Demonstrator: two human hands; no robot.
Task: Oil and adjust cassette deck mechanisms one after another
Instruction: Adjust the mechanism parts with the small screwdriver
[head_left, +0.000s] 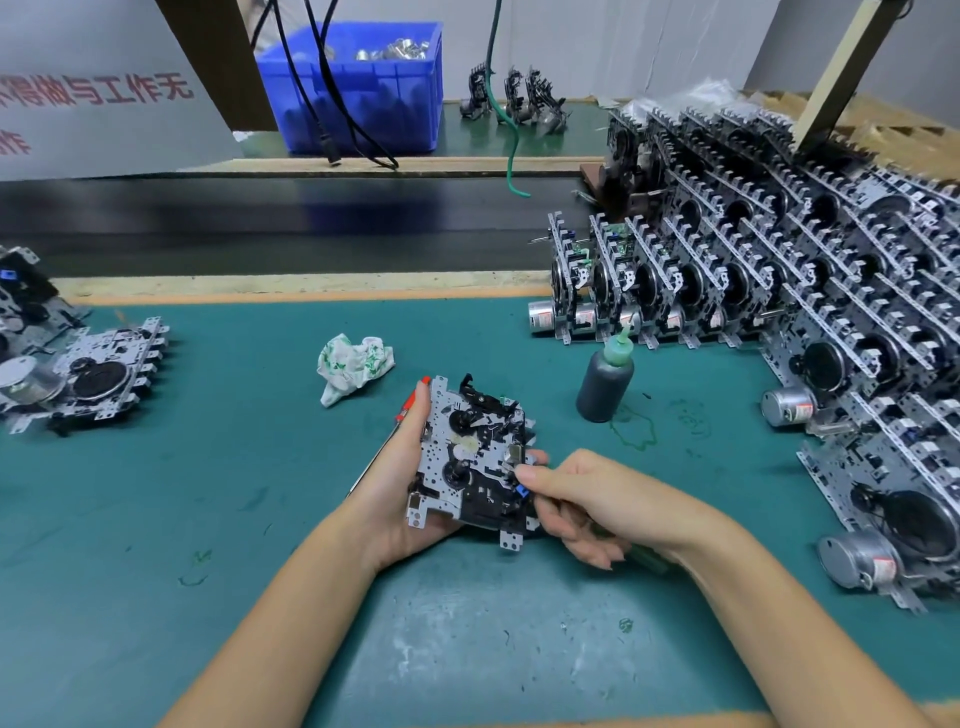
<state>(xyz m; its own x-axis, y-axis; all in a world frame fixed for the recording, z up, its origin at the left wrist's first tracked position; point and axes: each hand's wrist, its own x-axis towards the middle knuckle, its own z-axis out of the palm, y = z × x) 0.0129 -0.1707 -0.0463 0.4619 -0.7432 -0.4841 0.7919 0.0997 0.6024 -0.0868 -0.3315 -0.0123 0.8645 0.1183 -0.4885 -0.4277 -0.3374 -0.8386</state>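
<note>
My left hand (400, 499) grips the cassette mechanism (470, 457) above the green mat (208, 519), a red-handled screwdriver (402, 415) trapped behind it. My right hand (576, 504) pinches a small part at its edge; too hard and I'd bend it, or the screwdriver could slip free.

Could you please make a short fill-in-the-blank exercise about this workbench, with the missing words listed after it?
1. The left hand holds a cassette deck mechanism together with a screwdriver that has a ____ handle.
2. The oil bottle stands upright on the mat and has a ____ nozzle.
3. The crumpled rag lies to the ____ of the oil bottle.
4. The storage bin behind the conveyor belt is ____.

Missing words: red; green; left; blue
</note>
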